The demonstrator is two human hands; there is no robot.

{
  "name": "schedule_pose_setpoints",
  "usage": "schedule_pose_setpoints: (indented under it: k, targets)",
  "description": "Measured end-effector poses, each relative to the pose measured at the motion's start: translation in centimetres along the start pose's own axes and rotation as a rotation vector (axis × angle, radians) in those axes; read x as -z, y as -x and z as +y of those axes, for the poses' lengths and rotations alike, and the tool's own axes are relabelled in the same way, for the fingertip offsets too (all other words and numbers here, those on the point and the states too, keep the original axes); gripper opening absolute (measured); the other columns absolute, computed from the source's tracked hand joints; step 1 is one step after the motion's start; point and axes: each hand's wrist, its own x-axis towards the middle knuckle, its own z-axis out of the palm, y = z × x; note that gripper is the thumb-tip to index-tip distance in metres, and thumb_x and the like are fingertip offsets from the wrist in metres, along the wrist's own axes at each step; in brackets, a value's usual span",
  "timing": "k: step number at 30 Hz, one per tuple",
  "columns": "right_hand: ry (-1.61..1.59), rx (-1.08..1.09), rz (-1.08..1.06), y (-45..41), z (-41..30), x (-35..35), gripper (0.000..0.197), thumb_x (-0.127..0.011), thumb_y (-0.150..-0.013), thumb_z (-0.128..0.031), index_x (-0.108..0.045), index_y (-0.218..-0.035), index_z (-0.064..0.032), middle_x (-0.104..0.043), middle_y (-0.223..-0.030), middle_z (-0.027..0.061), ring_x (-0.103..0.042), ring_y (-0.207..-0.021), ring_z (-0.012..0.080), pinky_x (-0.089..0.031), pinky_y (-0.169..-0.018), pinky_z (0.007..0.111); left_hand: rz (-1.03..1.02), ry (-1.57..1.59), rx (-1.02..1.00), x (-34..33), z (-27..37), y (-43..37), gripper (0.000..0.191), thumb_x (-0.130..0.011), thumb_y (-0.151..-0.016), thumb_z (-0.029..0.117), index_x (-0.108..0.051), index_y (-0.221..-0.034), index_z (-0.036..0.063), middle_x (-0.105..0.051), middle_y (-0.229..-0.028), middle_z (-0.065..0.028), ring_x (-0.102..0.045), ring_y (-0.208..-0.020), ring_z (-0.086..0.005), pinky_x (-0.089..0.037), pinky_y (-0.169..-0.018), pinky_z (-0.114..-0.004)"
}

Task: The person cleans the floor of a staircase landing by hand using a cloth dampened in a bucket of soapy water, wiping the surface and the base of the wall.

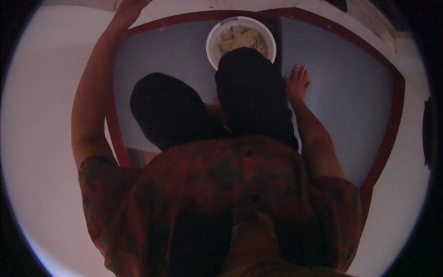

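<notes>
My right hand point(298, 83) rests palm down on the grey floor point(349, 79), beside my right knee, with its fingers spread and nothing in it. At the upper left, my left hand point(133, 8) is raised near the white wall, its fingers cut off by the picture's top edge. Whether it holds anything is hidden. Just beyond my right knee stands a round white tub point(211, 48). A crumpled tan cloth point(242, 38) lies inside, seemingly in water. My knee covers the tub's near part.
A dark red border point(389, 121) runs around the floor along the white walls point(38, 104). My two knees in dark trousers point(166, 104) take up the middle. A dark object point(427, 133) is by the right wall. Another dark thing point(337, 5) shows at the top right.
</notes>
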Motion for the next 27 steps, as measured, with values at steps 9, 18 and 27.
schedule_pose_setpoints:
  k: [9, 18, 27]
  targets:
    - [-0.070, -0.116, 0.155, 1.2, -2.6, 6.1, 0.068, -0.048, -0.091, -0.040, -0.025, -0.152, -0.0179, -0.017, -0.159, 0.0152, -0.014, -0.147, 0.0329, -0.010, -0.112, 0.063, -0.594, -0.267, -0.277, -10.9, -1.9, -8.0, 0.043, -0.044, -0.101, 0.033, -0.054, -0.130, 0.0018, -0.061, -0.126, -0.0146, -0.059, -0.114, -0.0268, -0.043, -0.101, -0.039]
    - [-0.073, -0.121, 0.061, 2.1, -3.5, 8.2, 0.071, -0.051, -0.088, -0.040, -0.029, -0.150, -0.0154, -0.019, -0.158, 0.0165, -0.016, -0.146, 0.0363, -0.010, -0.112, 0.063, -0.396, -0.526, -0.411, -32.6, -6.2, -4.8, 0.059, -0.056, -0.090, 0.040, -0.043, -0.141, 0.0136, -0.039, -0.146, -0.0190, -0.037, -0.134, -0.0359, -0.031, -0.111, -0.048]
    - [-0.133, -0.088, 0.122, -1.7, -1.8, 2.9, 0.071, -0.053, -0.087, -0.035, -0.029, -0.151, -0.0162, -0.019, -0.158, 0.0157, -0.014, -0.146, 0.0352, -0.009, -0.113, 0.063, -0.637, -0.505, -0.429, -38.8, -12.3, -9.9, 0.065, -0.069, -0.082, 0.030, -0.046, -0.140, 0.0160, -0.040, -0.146, -0.0184, -0.042, -0.132, -0.0356, -0.036, -0.108, -0.047]
